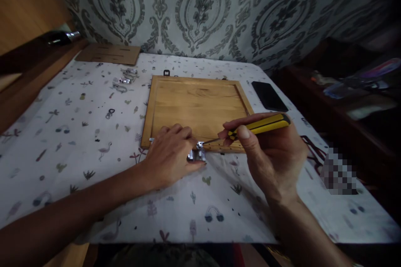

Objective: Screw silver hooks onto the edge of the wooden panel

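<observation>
A framed wooden cabinet door (194,104) lies flat on the table. At its near edge, a shiny metal hinge (199,155) pokes out from under my left hand (172,150). The fingers of that hand are curled over the door's edge, gripping the hinge, with the thumb along its near side. My right hand (272,154) is closed around the yellow and black handle of a screwdriver (266,125). Its thin shaft points left and its tip meets the hinge by a screw. My left palm hides part of the hinge.
Several loose metal hinges (125,80) lie to the left, near a flat cardboard piece (108,53). A black phone (269,96) rests right of the door, with dark-framed glasses (313,150) nearer me. A patterned cloth (119,200) covers the table. Dark furniture stands at the right.
</observation>
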{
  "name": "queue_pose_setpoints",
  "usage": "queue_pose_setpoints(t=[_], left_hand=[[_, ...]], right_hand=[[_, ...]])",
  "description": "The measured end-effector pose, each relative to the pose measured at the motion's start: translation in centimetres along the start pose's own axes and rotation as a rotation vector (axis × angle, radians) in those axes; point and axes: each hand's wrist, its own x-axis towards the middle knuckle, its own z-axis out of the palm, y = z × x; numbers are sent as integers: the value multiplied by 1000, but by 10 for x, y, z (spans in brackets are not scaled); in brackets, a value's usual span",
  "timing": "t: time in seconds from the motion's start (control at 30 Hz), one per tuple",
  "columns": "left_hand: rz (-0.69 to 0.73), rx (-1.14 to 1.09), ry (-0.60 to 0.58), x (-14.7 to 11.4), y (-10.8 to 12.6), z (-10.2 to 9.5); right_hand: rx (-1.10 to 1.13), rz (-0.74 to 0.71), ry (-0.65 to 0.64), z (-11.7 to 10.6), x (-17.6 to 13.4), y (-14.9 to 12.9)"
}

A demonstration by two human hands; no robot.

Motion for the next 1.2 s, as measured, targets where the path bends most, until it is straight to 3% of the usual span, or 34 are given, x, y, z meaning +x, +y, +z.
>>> queue_pose_setpoints(t=[0.57,0.83,1.07,1.2], left_hand=[[16,-5,21,-1,0,-1],[6,-2,11,0,1,-1],[22,-2,26,0,-2,3],[24,-3,40,-1,-2,3]], right_hand=[[-26,15,-72,0,-2,2],[-51,-13,-189,-9,-4,4],[-268,-231,-170,-7,6,-1],[-267,-111,-116,-4,8,-5]])
